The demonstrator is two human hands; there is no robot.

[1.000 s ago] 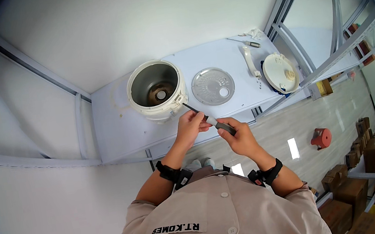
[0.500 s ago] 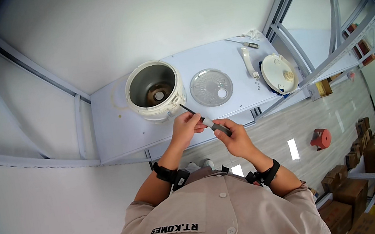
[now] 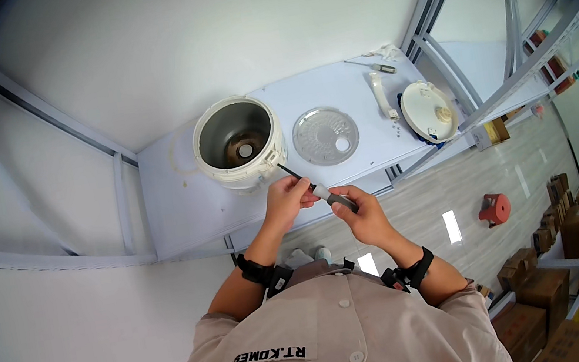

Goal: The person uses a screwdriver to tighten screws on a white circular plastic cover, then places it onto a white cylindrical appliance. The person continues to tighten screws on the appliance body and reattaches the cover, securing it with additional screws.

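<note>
A person holds a screwdriver (image 3: 321, 193) in both hands, its long axis slanting from the grey handle low on the right up-left to the dark tip. The right hand (image 3: 364, 216) closes round the handle; the left hand (image 3: 288, 201) pinches the shaft just beside it. The tip points at a white cooker body (image 3: 239, 143) just beyond the left hand, its open well showing bare metal and a round centre plate. Farther right lie a round inner lid (image 3: 326, 136) and a white outer lid (image 3: 429, 111).
</note>
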